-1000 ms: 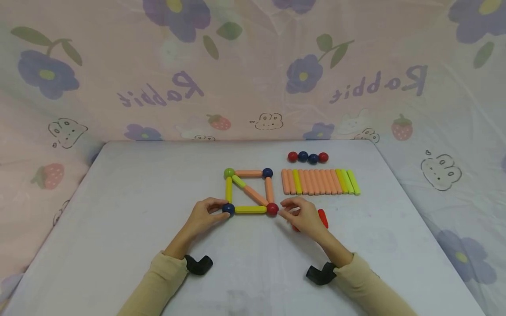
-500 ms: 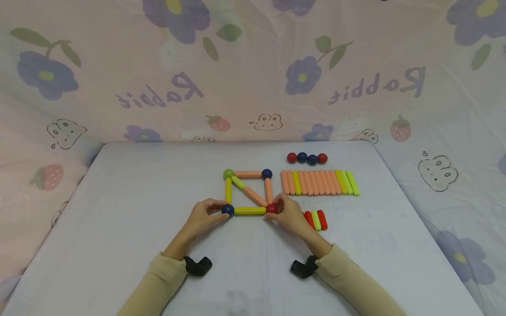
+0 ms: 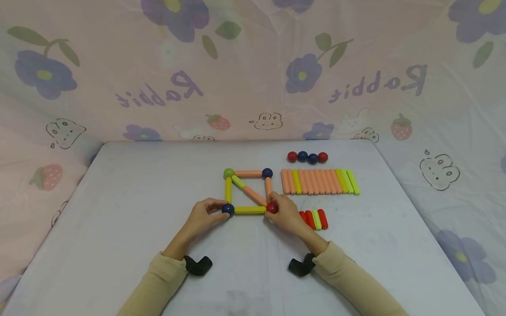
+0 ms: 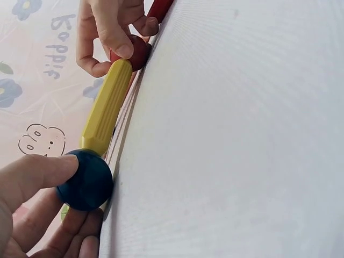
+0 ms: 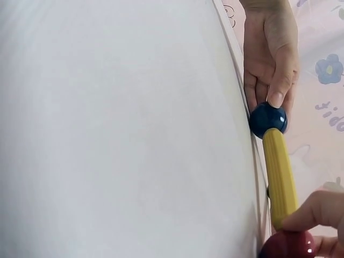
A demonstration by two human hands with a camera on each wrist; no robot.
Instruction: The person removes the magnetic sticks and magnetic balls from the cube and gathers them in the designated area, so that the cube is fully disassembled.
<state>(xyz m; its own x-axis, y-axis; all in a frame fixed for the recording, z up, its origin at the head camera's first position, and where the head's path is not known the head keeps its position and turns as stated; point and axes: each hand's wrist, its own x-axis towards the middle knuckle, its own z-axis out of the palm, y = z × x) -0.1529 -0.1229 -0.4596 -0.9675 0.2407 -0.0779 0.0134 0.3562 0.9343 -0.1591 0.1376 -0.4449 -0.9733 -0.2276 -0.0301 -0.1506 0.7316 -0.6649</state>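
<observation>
A square frame of rods and balls lies on the white table, with a green-and-orange diagonal across it. My left hand [image 3: 205,216] pinches the blue ball [image 3: 228,210] at its near left corner, thumb on one side and fingers on the other. At the near right corner my right hand [image 3: 286,213] grips the red ball [image 3: 271,208] between thumb and fingers. A yellow rod [image 3: 250,210] joins these two balls. The green ball [image 3: 229,174] and a second blue ball [image 3: 267,173] form the far corners. In the left wrist view the yellow rod [image 4: 107,107] runs between both hands.
Right of the frame lies a row of orange, yellow and green rods [image 3: 314,182]. Behind it sit red and blue balls [image 3: 302,156] in a line. Short red and green rods [image 3: 316,220] lie beside my right hand. A patterned cloth [image 3: 245,87] hangs behind the table [image 3: 118,197].
My right hand has moved left from beside the red ball and taken hold of it, uncovering more of the short rods. My left hand has stayed on the blue ball.
</observation>
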